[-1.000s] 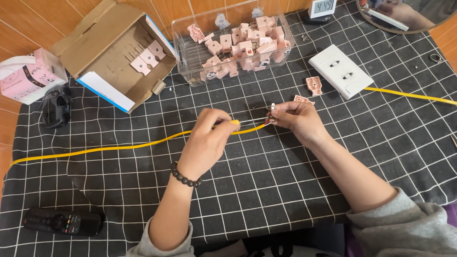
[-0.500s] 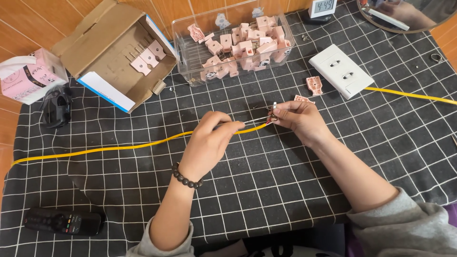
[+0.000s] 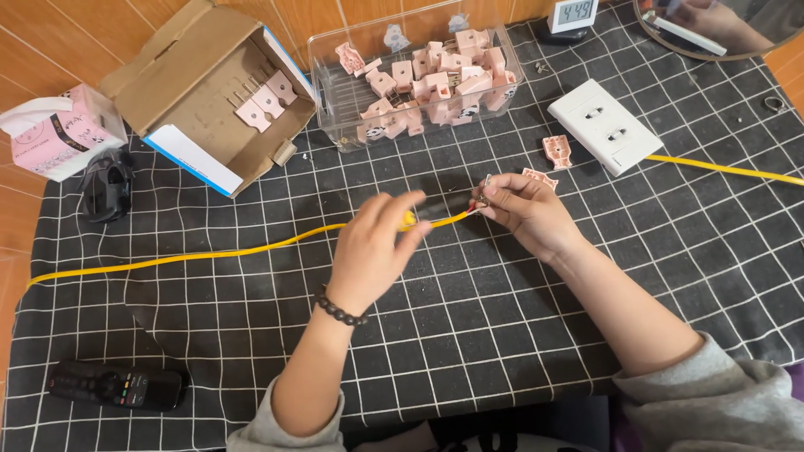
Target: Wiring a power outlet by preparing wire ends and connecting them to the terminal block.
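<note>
Head view: left hand closed on a screwdriver, its shaft lying left-right, tip toward the right hand. Right hand pinches a small plug part on the end of the yellow cable, mid surface; the part is mostly hidden by fingers. Cable runs left, cut off at the edge. Two loose pink pieces just beyond; one white socket plate.

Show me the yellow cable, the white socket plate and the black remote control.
yellow cable (image 3: 209, 254), head view, its bare stretch left of the hands.
white socket plate (image 3: 605, 125), head view, middle of its face.
black remote control (image 3: 115, 387), head view, its middle.
</note>
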